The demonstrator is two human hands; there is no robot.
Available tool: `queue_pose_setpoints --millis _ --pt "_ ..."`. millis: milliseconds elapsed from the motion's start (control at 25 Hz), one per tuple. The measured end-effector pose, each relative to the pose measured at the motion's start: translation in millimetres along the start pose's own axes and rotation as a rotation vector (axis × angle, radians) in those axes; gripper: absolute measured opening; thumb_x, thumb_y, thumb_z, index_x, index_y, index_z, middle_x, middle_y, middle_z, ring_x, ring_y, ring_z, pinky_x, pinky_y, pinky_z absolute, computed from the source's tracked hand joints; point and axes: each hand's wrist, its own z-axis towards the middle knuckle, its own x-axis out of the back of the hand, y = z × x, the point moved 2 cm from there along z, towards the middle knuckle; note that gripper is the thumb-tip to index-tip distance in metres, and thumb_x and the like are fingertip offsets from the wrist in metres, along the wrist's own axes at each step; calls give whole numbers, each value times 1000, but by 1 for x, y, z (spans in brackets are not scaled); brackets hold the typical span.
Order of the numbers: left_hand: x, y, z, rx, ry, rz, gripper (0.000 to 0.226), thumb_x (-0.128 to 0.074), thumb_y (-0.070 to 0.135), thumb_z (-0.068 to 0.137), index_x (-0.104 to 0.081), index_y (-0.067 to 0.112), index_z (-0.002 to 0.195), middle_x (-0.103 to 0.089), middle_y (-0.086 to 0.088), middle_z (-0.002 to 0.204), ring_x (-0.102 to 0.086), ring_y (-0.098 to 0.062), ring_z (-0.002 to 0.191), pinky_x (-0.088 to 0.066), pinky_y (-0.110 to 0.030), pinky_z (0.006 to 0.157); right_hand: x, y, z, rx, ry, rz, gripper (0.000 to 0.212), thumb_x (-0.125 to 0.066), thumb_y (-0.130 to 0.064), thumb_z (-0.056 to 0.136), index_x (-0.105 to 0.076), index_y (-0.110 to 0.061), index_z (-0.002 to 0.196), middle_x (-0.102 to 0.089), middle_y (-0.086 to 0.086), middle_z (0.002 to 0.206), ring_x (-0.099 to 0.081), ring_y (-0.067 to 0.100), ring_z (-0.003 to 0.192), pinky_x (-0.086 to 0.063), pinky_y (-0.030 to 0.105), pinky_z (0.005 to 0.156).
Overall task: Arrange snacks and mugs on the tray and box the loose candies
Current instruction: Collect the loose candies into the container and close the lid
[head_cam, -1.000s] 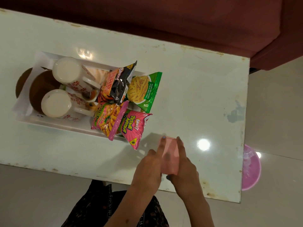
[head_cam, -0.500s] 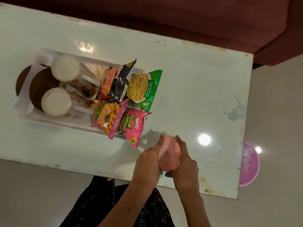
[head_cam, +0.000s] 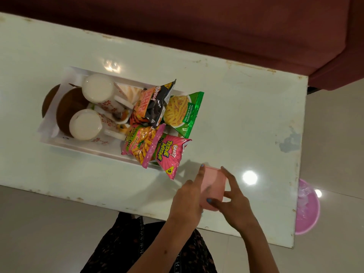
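Note:
A small pink box (head_cam: 213,183) is held between my two hands over the table's near edge. My left hand (head_cam: 188,200) grips its left side and my right hand (head_cam: 234,201) its right side. Its contents are hidden. On the white tray (head_cam: 78,147) to the left stand two white floral mugs (head_cam: 98,91) (head_cam: 85,125), upside down, beside two brown round coasters (head_cam: 69,107). Several snack packets fill the tray's right end: a black-orange one (head_cam: 155,103), a green one (head_cam: 183,113), two pink ones (head_cam: 141,144) (head_cam: 171,154).
The white table (head_cam: 246,115) has chipped edges and a scuffed patch at the right. A dark red sofa (head_cam: 216,26) runs along its far side. A pink plastic tub (head_cam: 306,207) sits on the floor beyond the right end.
Both hands stayed on the pink box, turning it a little so its open rim faces away. The tray and its load have not moved.

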Motion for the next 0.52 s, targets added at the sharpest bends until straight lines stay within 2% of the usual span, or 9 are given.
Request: queue_pose_setpoints --millis 80,160,200,280,360,440,480,520 --pt "-6 -5 -6 -11 9 -144 116 -67 12 76 31 43 129 -54 -5 123 -57 -23 107 -48 -35 89 -3 12 1 -48 106 0 72 -72 -17 79 -36 -36 138 -62 -3 87 -61 12 72 -48 24 66" --pt "-11 -15 -17 28 50 -314 118 -70 13 74 28 44 132 -51 4 127 -54 -17 110 -47 -31 94 -5 24 2 -122 194 105 42 -71 -16 80 -59 -18 120 -69 0 82 -66 14 70 -56 30 69" --pt "-13 -23 -25 52 73 -364 114 -70 15 74 22 41 137 -50 8 126 -53 -14 110 -46 -28 95 -5 27 4 -154 223 189 31 -71 -14 80 -65 -13 110 -71 2 81 -69 17 70 -58 35 73" --pt "-21 -37 -45 40 105 -385 92 -66 21 78 -4 32 145 -51 11 124 -52 -7 110 -43 -21 96 2 25 10 -157 300 298 17 -71 -13 80 -70 -14 97 -73 5 80 -70 18 68 -58 36 76" --pt "-29 -51 -65 -22 76 -352 63 -58 29 82 -31 30 138 -53 17 121 -50 3 108 -43 -14 94 9 7 24 -101 381 345 19 -70 -12 81 -70 -15 100 -71 6 80 -69 18 65 -57 37 76" --pt "-27 -64 -79 -46 -19 -307 51 -50 37 83 -36 36 133 -49 26 116 -47 11 105 -39 -6 90 11 -17 41 -29 440 345 18 -68 -12 83 -70 -13 101 -70 8 80 -68 22 64 -57 40 78" --pt "-27 -72 -81 -13 -120 -298 52 -46 40 84 -32 38 133 -46 27 119 -44 12 107 -35 -1 90 11 -27 50 -7 454 325 18 -67 -12 83 -69 -13 101 -70 10 82 -69 26 66 -56 42 80" --pt "-22 -83 -80 0 -290 -285 55 -41 44 84 -25 36 136 -40 22 128 -39 10 114 -29 1 92 10 -36 57 5 455 304 19 -66 -12 83 -69 -12 102 -71 12 85 -69 30 71 -56 44 81"
